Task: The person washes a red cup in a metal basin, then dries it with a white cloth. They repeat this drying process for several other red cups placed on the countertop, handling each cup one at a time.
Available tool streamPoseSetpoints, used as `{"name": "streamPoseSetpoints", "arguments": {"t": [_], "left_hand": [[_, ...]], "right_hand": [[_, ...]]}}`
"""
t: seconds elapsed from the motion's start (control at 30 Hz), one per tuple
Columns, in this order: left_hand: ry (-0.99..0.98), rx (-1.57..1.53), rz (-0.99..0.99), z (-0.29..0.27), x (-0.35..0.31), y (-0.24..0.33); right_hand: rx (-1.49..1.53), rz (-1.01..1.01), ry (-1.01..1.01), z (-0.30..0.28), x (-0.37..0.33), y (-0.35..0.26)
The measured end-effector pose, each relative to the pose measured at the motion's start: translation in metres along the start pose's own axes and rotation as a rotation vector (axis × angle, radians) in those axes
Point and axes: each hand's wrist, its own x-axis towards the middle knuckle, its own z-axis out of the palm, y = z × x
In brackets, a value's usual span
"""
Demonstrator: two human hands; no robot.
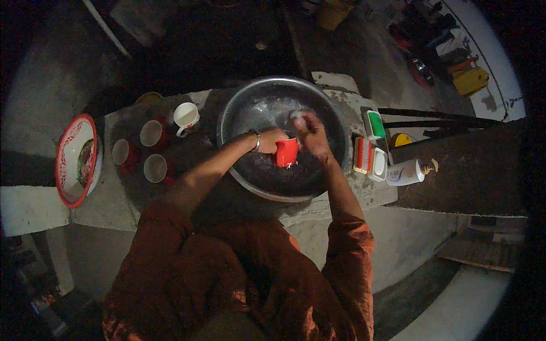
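A wide metal basin (253,107) stands in front of me on the ledge, its inside wet, with pale suds. Over it, my left hand (269,141), with a bangle at the wrist, grips a red mug (288,152) that has a little foam at its lower end. Just right of the mug is my right hand (312,135), its fingers curled in. Whitish foam or a pale scrubber shows at those fingertips; I cannot tell which. A small gap separates the right hand from the mug.
Left of the basin stand a white mug (186,115) and several red mugs (152,134), beside a red-rimmed enamel bowl (62,170). On the right are a brush (362,154), a green-filled tub (375,124), a white tub (377,164) and a pump bottle (405,173).
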Motion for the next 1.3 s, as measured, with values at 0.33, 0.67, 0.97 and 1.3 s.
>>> {"name": "streamPoseSetpoints", "arguments": {"t": [0.33,0.67,0.97,1.3], "left_hand": [[0.311,0.033,0.069,0.007,-0.002,-0.019],[0.476,-0.698,-0.416,0.000,-0.012,0.011],[0.650,-0.881,-0.216,0.006,0.010,-0.039],[0.384,-1.411,-0.501,-0.005,0.017,-0.035]], "right_hand": [[-0.245,0.271,-0.632,-0.018,-0.016,-0.008],[0.317,0.546,-0.223,0.001,-0.034,0.013],[0.397,0.219,-0.123,0.046,-0.037,-0.011],[0.120,0.151,-0.099,0.026,-0.020,0.018]]}}
